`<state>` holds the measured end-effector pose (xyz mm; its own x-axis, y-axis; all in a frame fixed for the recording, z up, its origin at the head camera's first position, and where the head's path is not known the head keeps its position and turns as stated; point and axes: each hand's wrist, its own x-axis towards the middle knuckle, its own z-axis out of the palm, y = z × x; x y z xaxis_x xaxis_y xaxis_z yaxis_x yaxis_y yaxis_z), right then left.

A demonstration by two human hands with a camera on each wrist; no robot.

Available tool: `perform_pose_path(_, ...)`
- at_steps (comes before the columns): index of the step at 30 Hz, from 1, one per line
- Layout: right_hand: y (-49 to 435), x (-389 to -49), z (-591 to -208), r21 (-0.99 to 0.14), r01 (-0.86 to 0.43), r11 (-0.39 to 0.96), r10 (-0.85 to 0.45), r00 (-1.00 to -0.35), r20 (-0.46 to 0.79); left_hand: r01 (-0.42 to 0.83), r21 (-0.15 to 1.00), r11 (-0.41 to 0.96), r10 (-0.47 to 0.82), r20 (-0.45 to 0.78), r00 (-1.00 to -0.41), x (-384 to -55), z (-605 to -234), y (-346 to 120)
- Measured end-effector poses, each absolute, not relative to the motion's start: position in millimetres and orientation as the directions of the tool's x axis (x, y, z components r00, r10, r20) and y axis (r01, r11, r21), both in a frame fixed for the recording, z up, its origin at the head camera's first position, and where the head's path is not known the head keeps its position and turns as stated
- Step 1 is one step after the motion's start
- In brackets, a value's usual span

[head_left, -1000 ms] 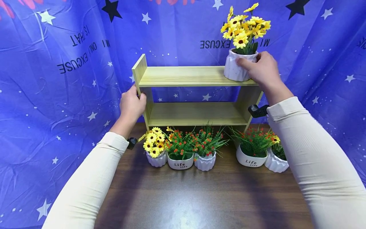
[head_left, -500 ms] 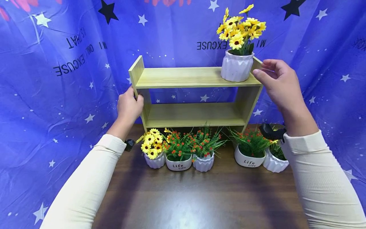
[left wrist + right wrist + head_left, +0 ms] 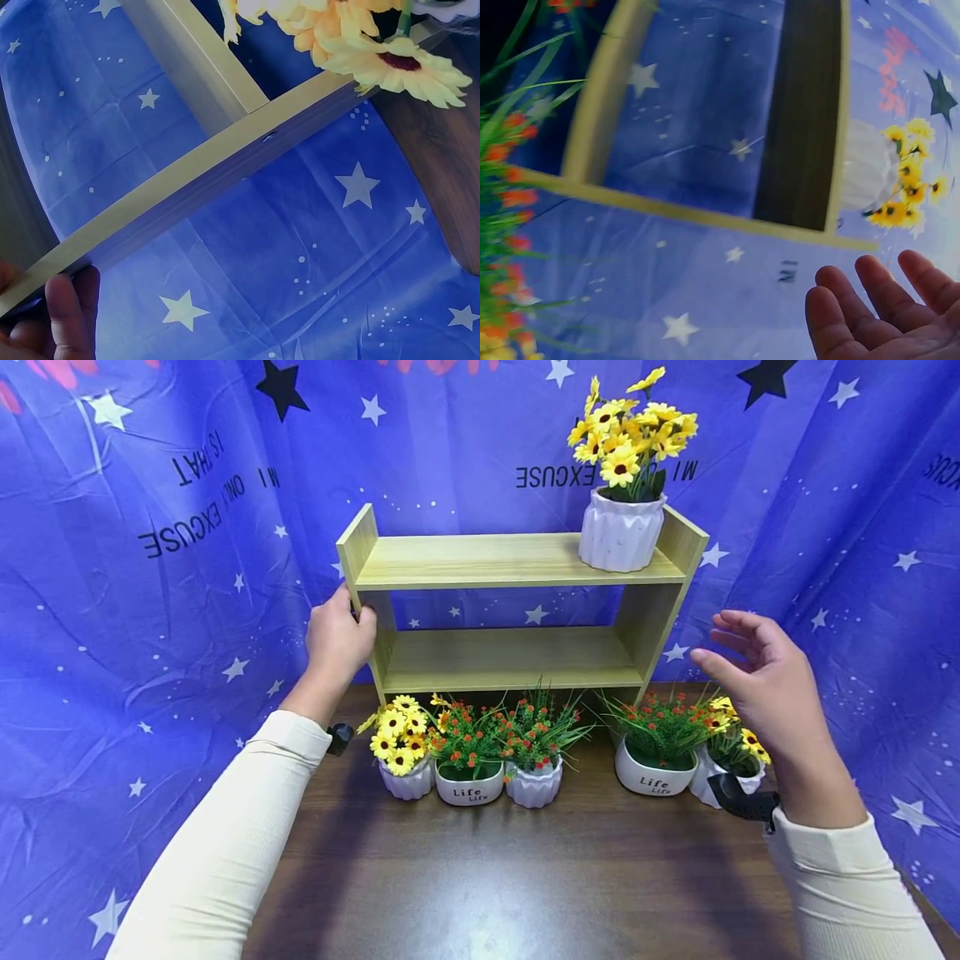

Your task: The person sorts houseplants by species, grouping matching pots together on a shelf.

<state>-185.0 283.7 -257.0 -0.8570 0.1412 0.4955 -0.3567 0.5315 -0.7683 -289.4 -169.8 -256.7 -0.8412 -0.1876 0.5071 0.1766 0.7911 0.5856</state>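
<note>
My left hand (image 3: 339,631) grips the left side panel of a light wooden two-tier shelf (image 3: 480,560); the left wrist view shows fingers (image 3: 66,311) around the panel's edge. On the top tier's right end stands a white ribbed pot (image 3: 621,533) of yellow daisies (image 3: 630,439), upright. My right hand (image 3: 772,681) hangs in the air to the right of the shelf, fingers loosely bent and holding nothing. Below it, nearest, is another white pot (image 3: 705,781) with yellow flowers, partly hidden by the wrist camera strap.
In front of the shelf on the brown table (image 3: 480,868) stand a daisy pot (image 3: 407,781), an oval "Life" planter (image 3: 469,787), a ribbed pot with red blooms (image 3: 536,787) and a second "Life" planter (image 3: 654,777). A blue starry curtain (image 3: 180,635) hangs behind.
My right hand has let go of the daisy pot on the top tier and moved right and down. The left hand keeps its grip on the shelf panel.
</note>
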Motion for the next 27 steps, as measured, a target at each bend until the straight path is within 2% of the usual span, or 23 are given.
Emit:
perform_pose_path(15,322.4,-143.6,-345.1,-0.773,-0.354,0.527,0.177,-0.844,0.507,0.184,0.583,0.791,-0.193,0.524,-0.830,-288.5,-255.2,-169.4)
perform_pose_path(27,340.6,-124.6,-398.4,-0.774,-0.184,0.606,0.256,-0.876,0.408,0.193,0.585,0.788,-0.190,0.528,-0.828,-288.8,-256.0,-168.8)
